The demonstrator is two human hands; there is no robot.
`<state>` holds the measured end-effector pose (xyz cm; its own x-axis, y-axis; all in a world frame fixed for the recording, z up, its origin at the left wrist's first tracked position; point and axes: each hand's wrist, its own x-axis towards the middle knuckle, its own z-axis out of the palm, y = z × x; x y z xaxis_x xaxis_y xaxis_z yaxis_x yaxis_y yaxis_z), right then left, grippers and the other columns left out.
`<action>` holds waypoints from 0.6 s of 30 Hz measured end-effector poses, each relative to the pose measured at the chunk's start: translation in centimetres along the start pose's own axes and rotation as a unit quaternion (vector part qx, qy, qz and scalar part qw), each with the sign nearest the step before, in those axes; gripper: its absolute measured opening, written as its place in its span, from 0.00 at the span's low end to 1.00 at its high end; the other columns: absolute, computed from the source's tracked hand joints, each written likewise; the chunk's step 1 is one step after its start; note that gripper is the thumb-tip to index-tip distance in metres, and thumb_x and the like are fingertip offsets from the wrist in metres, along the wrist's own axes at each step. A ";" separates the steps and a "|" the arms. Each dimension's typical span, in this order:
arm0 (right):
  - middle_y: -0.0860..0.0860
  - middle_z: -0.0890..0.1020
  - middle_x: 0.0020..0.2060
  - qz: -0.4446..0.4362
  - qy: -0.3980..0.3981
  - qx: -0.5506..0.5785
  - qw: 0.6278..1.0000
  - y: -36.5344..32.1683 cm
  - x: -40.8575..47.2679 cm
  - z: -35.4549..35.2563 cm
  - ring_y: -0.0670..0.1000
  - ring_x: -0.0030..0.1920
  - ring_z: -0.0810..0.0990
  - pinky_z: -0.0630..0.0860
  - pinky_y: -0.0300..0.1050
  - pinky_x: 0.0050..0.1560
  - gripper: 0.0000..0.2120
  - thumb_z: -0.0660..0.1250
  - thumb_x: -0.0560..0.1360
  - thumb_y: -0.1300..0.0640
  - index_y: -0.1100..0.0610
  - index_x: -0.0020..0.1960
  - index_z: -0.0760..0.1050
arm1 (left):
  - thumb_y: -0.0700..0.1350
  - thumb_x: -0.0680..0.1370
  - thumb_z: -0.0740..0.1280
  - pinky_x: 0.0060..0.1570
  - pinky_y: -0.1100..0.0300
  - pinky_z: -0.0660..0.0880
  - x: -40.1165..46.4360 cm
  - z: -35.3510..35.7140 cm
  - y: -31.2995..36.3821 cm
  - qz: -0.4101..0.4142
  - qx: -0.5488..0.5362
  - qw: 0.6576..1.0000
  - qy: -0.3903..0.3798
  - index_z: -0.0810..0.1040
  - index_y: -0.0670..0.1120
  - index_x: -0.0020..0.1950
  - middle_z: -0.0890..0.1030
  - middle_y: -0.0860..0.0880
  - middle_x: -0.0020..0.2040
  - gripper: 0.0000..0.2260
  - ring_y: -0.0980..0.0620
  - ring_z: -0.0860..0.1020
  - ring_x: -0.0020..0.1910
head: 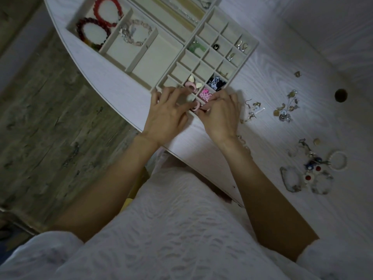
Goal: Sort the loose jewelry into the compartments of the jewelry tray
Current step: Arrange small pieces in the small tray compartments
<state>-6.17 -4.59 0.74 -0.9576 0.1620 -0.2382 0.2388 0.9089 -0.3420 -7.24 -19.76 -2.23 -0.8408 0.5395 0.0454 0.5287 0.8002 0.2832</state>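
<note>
Looking down from the head camera: a white wood-grain table (pixel 262 138) carries a beige jewelry tray (pixel 250 51) split into many small square cells, with a second tray (pixel 129 67) of wider cells just beside it on the left. Wider cells hold two red bead bracelets (pixel 105 15) and a pale crystal bracelet (pixel 135 33). Small cells hold a green piece (pixel 196 48), a black stud (pixel 216 46), silver earrings (pixel 242 45), a blue-and-white piece (pixel 216 83) and a pink flower piece (pixel 204 93).

Right of the tray, well apart from it, loose jewelry lies scattered: hook earrings (pixel 251 109), a gold-toned cluster (pixel 287 109), and nearer the table edge a tangle of bracelets and beads (pixel 310 172) with a white ring-shaped bangle (pixel 338 159).

Both hands meet at the tray's near corner, covering the cells there. Left hand (pixel 169 110): fingers spread and lightly bent over the tray edge. Right hand (pixel 221 112): fingertips drawn together, pinching something small and thin; too small to identify. A pink ring (pixel 196 106) sits between the two hands, touching the left fingertips; a matching pink ring (pixel 190 85) lies in the cell just beyond.
</note>
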 end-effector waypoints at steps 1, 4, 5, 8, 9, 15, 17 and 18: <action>0.49 0.75 0.57 0.008 0.004 -0.011 1.000 -0.2 0.0 0.1 0.53 0.59 0.67 0.62 0.43 0.59 0.09 0.68 0.75 0.52 0.55 0.50 0.83 | 0.46 0.75 0.58 0.51 0.50 0.59 0.0 0.0 0.0 0.000 -0.002 1.000 0.002 0.81 0.50 0.59 0.76 0.45 0.62 0.17 0.46 0.65 0.57; 0.48 0.74 0.58 0.011 -0.001 -0.045 0.999 -0.4 0.0 0.4 0.51 0.60 0.65 0.57 0.42 0.57 0.10 0.65 0.76 0.51 0.55 0.50 0.82 | 0.46 0.74 0.58 0.51 0.51 0.59 -0.1 -0.1 -0.1 -0.001 -0.009 1.000 -0.001 0.81 0.50 0.59 0.76 0.45 0.62 0.18 0.46 0.65 0.57; 0.48 0.73 0.58 0.011 -0.006 -0.055 0.998 -0.5 0.0 0.3 0.51 0.60 0.64 0.56 0.42 0.56 0.11 0.64 0.77 0.51 0.55 0.50 0.82 | 0.46 0.74 0.58 0.51 0.51 0.59 0.0 -0.2 0.0 0.000 -0.009 1.000 -0.003 0.81 0.50 0.59 0.76 0.45 0.62 0.18 0.46 0.65 0.57; 0.50 0.72 0.58 0.001 -0.027 -0.086 0.996 -1.1 0.4 0.0 0.53 0.61 0.64 0.57 0.45 0.57 0.12 0.61 0.77 0.52 0.58 0.50 0.80 | 0.46 0.74 0.57 0.50 0.51 0.59 0.2 -0.5 0.0 0.003 -0.001 1.000 -0.009 0.81 0.51 0.58 0.76 0.45 0.62 0.17 0.46 0.66 0.57; 0.51 0.71 0.58 -0.006 -0.038 -0.092 0.995 -1.1 0.6 -0.2 0.54 0.61 0.64 0.58 0.45 0.58 0.12 0.61 0.77 0.52 0.58 0.50 0.80 | 0.46 0.75 0.57 0.50 0.51 0.60 0.3 -0.6 0.0 0.004 0.004 1.000 -0.013 0.81 0.51 0.58 0.76 0.45 0.62 0.17 0.46 0.66 0.57; 0.51 0.71 0.57 -0.075 -0.059 -0.111 0.989 -0.5 1.2 -1.0 0.55 0.61 0.64 0.59 0.46 0.58 0.11 0.63 0.75 0.53 0.57 0.49 0.82 | 0.45 0.75 0.58 0.49 0.50 0.60 0.4 -0.7 -0.3 0.029 0.025 0.999 0.003 0.81 0.51 0.58 0.76 0.45 0.63 0.16 0.46 0.66 0.59; 0.51 0.72 0.57 -0.090 -0.047 -0.118 0.988 -0.6 1.0 -0.8 0.55 0.61 0.64 0.59 0.45 0.58 0.10 0.64 0.75 0.54 0.57 0.49 0.82 | 0.43 0.74 0.60 0.48 0.50 0.60 0.5 -0.7 -0.4 0.046 0.015 0.999 0.008 0.80 0.53 0.59 0.76 0.45 0.63 0.17 0.45 0.67 0.58; 0.51 0.72 0.57 -0.090 -0.043 -0.114 0.988 -0.6 1.0 -0.8 0.55 0.61 0.64 0.59 0.44 0.58 0.10 0.64 0.75 0.55 0.57 0.49 0.82 | 0.43 0.74 0.60 0.48 0.50 0.60 0.5 -0.7 -0.4 0.053 0.014 0.998 0.007 0.81 0.54 0.58 0.76 0.46 0.63 0.17 0.45 0.67 0.58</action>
<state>-7.38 -4.69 1.45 -0.9616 -0.0337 -0.2723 0.0147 0.9847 -0.1738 -7.95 -19.99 -1.67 -0.7816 0.6175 0.0877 0.6174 0.7460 0.2498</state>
